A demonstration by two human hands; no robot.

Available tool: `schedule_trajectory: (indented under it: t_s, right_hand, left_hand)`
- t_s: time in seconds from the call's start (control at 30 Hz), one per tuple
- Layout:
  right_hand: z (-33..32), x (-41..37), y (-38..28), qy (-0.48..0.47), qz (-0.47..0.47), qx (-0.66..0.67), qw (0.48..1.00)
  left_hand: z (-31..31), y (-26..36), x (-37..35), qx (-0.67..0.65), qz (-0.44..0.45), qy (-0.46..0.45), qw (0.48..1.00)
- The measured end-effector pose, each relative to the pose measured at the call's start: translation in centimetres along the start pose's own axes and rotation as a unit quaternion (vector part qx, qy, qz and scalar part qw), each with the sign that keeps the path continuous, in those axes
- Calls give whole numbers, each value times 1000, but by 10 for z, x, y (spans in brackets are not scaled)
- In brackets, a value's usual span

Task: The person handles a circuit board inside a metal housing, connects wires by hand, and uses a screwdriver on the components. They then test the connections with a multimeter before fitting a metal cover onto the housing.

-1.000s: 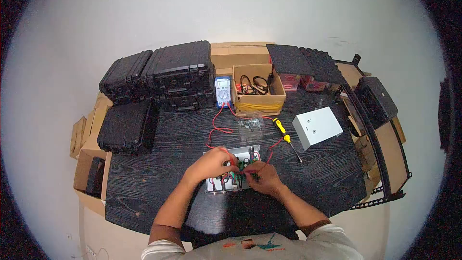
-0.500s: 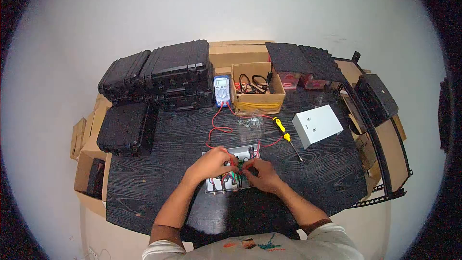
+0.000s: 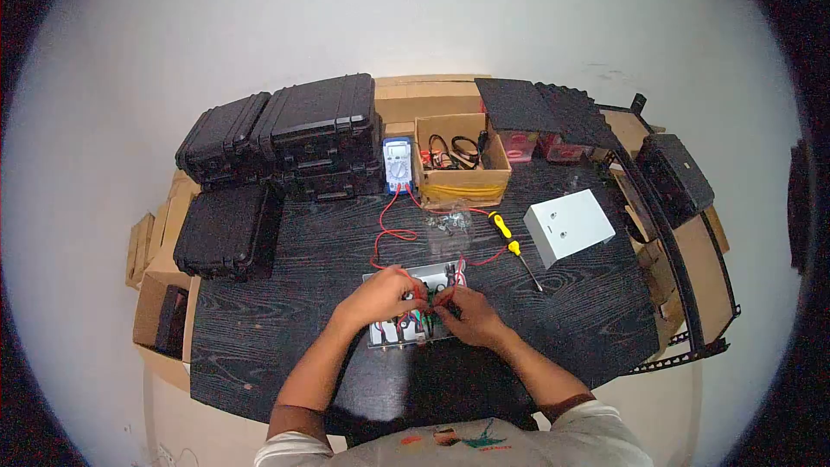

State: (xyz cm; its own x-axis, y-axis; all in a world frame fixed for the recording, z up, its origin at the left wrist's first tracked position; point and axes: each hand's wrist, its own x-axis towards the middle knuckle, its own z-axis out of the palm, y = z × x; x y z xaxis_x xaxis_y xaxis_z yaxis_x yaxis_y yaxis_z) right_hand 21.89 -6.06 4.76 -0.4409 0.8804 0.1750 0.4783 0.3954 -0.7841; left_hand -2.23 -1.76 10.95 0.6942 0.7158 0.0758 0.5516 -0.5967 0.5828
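My left hand (image 3: 378, 297) is closed around a red multimeter probe (image 3: 417, 292), over an open metal chassis (image 3: 386, 337). My right hand (image 3: 474, 316) pinches the other red probe (image 3: 444, 297) from the right side. Both probe tips meet near a small green circuit board (image 3: 423, 317) inside the chassis, but my fingers hide the exact contact. Red and black wires run through the chassis. Red leads (image 3: 381, 238) trail back to a blue-and-white multimeter (image 3: 399, 165), which leans upright at the back of the table.
A yellow-and-black screwdriver (image 3: 514, 247) lies right of a clear bag of small metal parts (image 3: 449, 223). Beyond it sits a white box cover (image 3: 571, 227). Black hard cases (image 3: 316, 125) are stacked at left. A cardboard box of cables (image 3: 464, 182) stands behind; a black rack (image 3: 670, 242) borders the right.
My right hand has shifted very slightly left, closer to my left hand. Otherwise the scene looks the same.
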Motion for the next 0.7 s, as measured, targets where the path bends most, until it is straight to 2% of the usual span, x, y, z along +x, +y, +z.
schedule_trajectory:
  t_s: [0.33,0.7]
  right_hand:
    - [-1,1,1,2,-41,-11,999]
    - [-2,0,-1,8,-32,0,999]
  left_hand:
    - [2,-3,1,3,2,-26,1000]
    - [2,-3,1,15,0,-25,1000]
